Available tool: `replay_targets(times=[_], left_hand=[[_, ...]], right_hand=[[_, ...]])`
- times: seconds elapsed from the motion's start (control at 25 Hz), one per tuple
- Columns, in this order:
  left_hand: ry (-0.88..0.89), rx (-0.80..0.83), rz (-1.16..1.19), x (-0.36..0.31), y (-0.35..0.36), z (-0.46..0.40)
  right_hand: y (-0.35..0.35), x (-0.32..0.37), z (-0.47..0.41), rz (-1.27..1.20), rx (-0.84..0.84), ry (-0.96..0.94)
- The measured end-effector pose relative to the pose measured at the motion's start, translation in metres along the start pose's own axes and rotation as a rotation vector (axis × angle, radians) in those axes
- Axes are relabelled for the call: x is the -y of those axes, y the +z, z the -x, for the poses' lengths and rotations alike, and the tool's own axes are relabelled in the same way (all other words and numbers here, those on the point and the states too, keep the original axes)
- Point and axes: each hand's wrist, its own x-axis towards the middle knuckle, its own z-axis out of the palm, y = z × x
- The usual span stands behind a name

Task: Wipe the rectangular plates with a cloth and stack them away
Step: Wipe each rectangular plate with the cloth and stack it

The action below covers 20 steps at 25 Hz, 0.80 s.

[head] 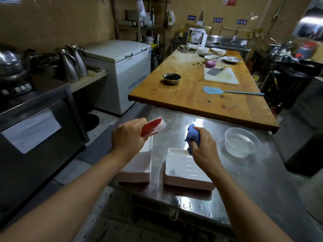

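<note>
steel table (pixel 244 180): left hand (pixel 128 137) grips plate (pixel 152 126), right hand (pixel 201 145) grips cloth (pixel 193 135)

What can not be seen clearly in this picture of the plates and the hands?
Head view only:
- Left stack of rectangular plates: its top is partly covered by the left hand and forearm.
- Red-and-white plate in that hand: motion-blurred, mostly hidden.
- Crumpled blue cloth: partly hidden inside the right hand.
- Blue wall signs: too small to read.
</note>
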Motion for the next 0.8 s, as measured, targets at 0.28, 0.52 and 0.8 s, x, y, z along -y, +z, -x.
replay_targets(times=[0.28,0.52,0.8], left_hand=[[0.136,0.206,-0.124,0.025,0.017,0.043],[0.201,0.258,-0.152,0.03,0.031,0.068],[0.267,0.384,-0.202,0.033,0.047,0.095]], right_hand=[[0.029,0.001,0.006,0.009,0.109,0.03],[0.032,-0.007,0.008,0.018,0.122,0.063],[0.037,-0.015,0.014,-0.002,0.142,0.075]])
